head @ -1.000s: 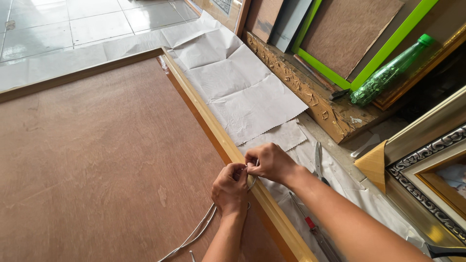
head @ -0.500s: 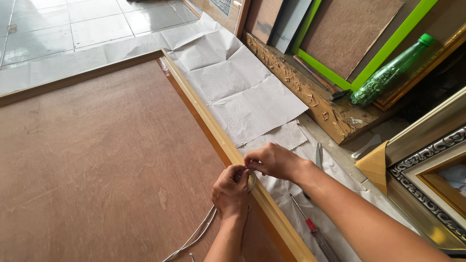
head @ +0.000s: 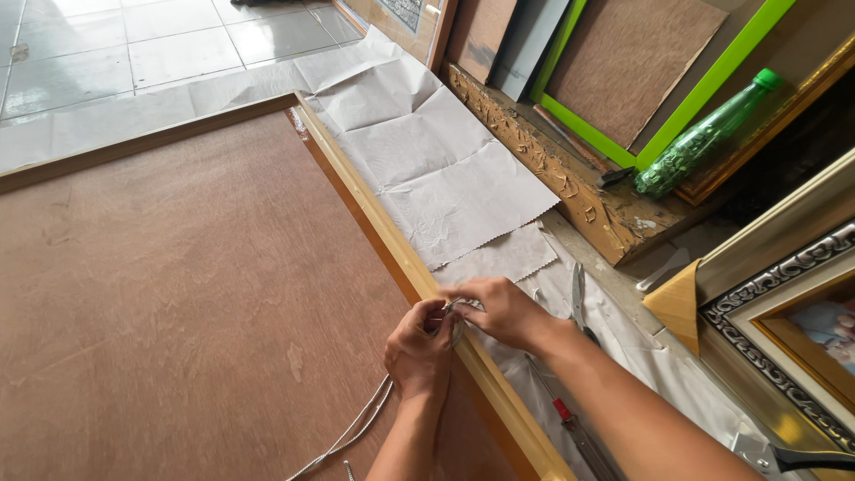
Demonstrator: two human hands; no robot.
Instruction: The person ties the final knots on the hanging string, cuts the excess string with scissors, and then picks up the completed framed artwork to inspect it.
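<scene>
Your left hand point(head: 419, 349) and right hand point(head: 500, 309) meet at the right-hand edge of the large wooden frame point(head: 392, 240), both pinched on the end of a grey hanging wire point(head: 352, 432) that trails back over the brown backing board point(head: 178, 285) toward its near edge. Past that edge, on the white paper sheets point(head: 436, 169), scissors point(head: 579, 298) and a red-handled screwdriver point(head: 570, 428) lie near your right forearm. A green plastic bottle point(head: 704, 138) lies tilted among the leaning frames at the far right; you cannot tell what is in it.
</scene>
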